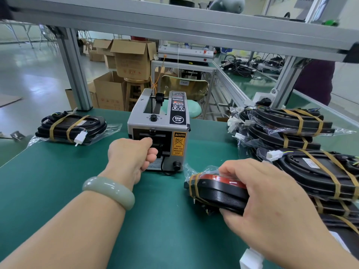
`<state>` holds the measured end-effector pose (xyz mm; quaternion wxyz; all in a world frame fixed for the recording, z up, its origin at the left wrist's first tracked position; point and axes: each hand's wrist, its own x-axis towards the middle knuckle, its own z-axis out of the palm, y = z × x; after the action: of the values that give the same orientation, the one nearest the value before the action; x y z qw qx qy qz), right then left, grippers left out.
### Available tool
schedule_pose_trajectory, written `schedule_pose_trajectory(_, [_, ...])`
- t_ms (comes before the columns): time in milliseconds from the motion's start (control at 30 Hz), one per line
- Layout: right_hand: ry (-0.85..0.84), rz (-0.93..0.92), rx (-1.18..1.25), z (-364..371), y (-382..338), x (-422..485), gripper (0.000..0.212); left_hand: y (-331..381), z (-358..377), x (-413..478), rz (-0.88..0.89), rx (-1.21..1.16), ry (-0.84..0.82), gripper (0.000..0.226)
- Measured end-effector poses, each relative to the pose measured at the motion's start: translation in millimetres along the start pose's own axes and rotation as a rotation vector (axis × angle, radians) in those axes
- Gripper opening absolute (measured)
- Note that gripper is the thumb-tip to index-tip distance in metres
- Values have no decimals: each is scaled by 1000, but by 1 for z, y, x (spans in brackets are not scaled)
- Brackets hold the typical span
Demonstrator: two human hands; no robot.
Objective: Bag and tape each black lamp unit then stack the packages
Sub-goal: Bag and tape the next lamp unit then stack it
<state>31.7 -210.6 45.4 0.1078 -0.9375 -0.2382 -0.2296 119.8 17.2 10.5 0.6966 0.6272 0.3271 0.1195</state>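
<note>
At the far left of the green, matte counter lies one finished package: a flat, oval black housing in a crinkled clear bag, bound by two tan tape bands, with a white plug sticking out at its near edge. The left hand, with a smooth pale-green bangle on its wrist, reaches to the front of the tape dispenser, a boxy grey metal machine with a black control panel and a yellow caution label. Its fingers are curled in and the thumb tip sits at the dark outlet slot; whether they pinch tape I cannot tell. Just right of the dispenser, the right hand grips the black lamp unit from above, fingers wrapped over its rounded edge, thumb beneath. This unit is glossy black with a red rim and sits in a clear bag, with one tan band round its left end. At the right edge stands a stack of packages, each bagged and taped twice.
</note>
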Motion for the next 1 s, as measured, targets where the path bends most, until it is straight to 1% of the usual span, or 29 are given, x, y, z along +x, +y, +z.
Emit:
schedule_pose_trajectory(167, [-2,10,-6,0,-1,0,43,2,8,0,22,-1,88,14])
schedule_pose_trajectory(267, [-7,14,-13,0,-2,0,42,2,12,-2,42,13,143,17])
schedule_pose_trajectory(367, [1,15,-14,0,-2,0,41,-1,9,-4,23,-6,128,19])
schedule_pose_trajectory(433, [14,11,-14,1,-2,0,40,-3,3,-7,-25,-30,56,20])
schedule_pose_trajectory(533, [44,11,-3,3,0,-1,41,-7,-11,-23,-71,-110,-140,22])
schedule_pose_trajectory(600, [78,15,9,6,1,-2,45,-9,-19,-39,-86,-164,-280,20])
schedule_pose_trajectory(700, [154,34,51,13,3,-6,49,-12,-28,-66,-99,-156,-437,18])
schedule_pose_trajectory(833, [250,87,175,26,1,-15,49,-18,-29,-103,-73,-130,-554,25])
schedule_pose_trajectory(900, [311,106,232,33,-1,-19,52,-23,-26,-116,-59,-153,-607,22])
schedule_pose_trajectory(933, [339,113,259,35,-3,-21,52,-27,-24,-120,-48,-164,-617,20])
schedule_pose_trajectory(1000, [371,128,313,39,-7,-23,52,-34,-21,-125,9,-170,-581,22])
